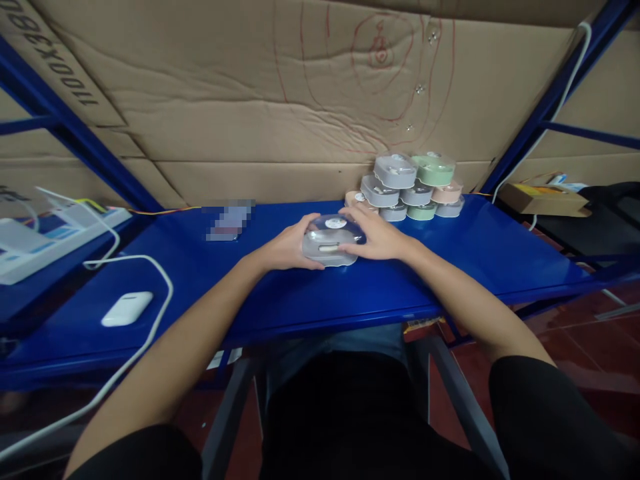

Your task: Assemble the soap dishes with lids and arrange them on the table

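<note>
Your two hands close on a clear plastic case (331,241) resting on the blue tabletop (450,267): your left hand (290,248) wraps its left edge, your right hand (376,237) presses its right side, so the case sits squarely between both grips. Just behind your right hand stands a stack of pastel cases (415,187); a white earbud case (127,309) lies well off to the left.

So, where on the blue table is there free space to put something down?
The blue table is bare right of the right hand, below the stack of cases. Another bare patch lies between the left hand and the white cable. It is crowded around the clear case and the stack.
</note>
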The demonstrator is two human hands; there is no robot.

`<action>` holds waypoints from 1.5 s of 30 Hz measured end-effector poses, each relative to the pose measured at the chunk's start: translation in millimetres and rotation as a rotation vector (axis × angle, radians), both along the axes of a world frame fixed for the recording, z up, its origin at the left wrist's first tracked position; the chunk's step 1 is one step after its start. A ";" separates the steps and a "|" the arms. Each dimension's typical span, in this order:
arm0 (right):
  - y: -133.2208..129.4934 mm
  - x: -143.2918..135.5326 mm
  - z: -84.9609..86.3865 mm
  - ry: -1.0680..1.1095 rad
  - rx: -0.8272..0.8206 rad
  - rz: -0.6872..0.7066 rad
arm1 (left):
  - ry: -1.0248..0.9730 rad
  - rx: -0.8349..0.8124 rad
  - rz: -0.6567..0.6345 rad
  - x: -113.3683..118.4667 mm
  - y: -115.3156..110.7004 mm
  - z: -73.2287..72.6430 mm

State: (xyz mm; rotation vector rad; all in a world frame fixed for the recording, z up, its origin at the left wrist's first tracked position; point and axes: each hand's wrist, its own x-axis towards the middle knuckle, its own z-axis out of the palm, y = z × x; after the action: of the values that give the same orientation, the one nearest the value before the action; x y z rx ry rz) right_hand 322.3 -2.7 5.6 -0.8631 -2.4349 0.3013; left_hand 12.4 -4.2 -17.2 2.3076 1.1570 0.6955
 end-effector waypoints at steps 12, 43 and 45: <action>13.1 52.7 6.5 -0.400 -0.216 -0.316 | 0.248 -0.083 0.136 -34.0 11.4 13.3; -26.0 8.9 -0.3 -0.246 -0.098 0.155 | 0.344 0.015 0.182 -23.5 12.5 7.2; -26.9 4.4 -0.3 -0.274 -0.092 0.165 | 0.353 0.020 0.186 -25.4 14.1 5.8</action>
State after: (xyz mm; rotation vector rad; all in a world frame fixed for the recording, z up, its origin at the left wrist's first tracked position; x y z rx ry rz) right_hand 326.6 -29.6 5.3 -0.7864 -2.7737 0.3794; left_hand -13.0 9.9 -11.4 2.4255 1.5421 0.3687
